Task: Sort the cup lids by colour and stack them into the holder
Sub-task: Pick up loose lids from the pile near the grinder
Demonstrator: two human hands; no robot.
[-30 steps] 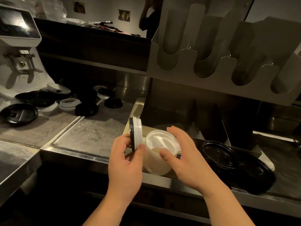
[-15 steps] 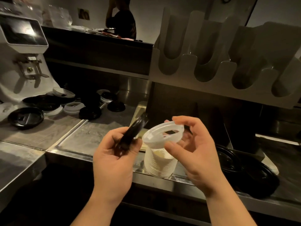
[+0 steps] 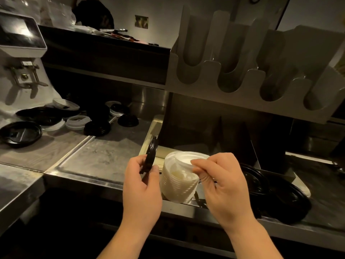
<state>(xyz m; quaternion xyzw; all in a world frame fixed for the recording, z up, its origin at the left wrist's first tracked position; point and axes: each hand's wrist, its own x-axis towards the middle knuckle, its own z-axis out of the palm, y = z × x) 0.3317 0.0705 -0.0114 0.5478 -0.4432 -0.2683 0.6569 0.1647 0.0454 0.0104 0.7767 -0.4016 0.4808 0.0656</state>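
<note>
1. Fingers (image 3: 203, 162) of the right hand (image 3: 222, 186) pinched the white lid (image 3: 186, 158), which was tilted a moment before and now sat on the white stack (image 3: 177, 187) at the worktop's (image 3: 104, 157) front edge.
2. Left hand (image 3: 143, 182) pinched the black lid (image 3: 150, 156) apart, so the colours looked separated.

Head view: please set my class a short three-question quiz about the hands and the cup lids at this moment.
1. True or false: the left hand holds a black lid on edge.
2. The right hand pinches the top of: A) a white lid stack, B) a red mug, C) a spoon.
3. Fill in: loose lids lie on the counter to the person's ____.
Key: 1 true; 2 A; 3 left.
</note>
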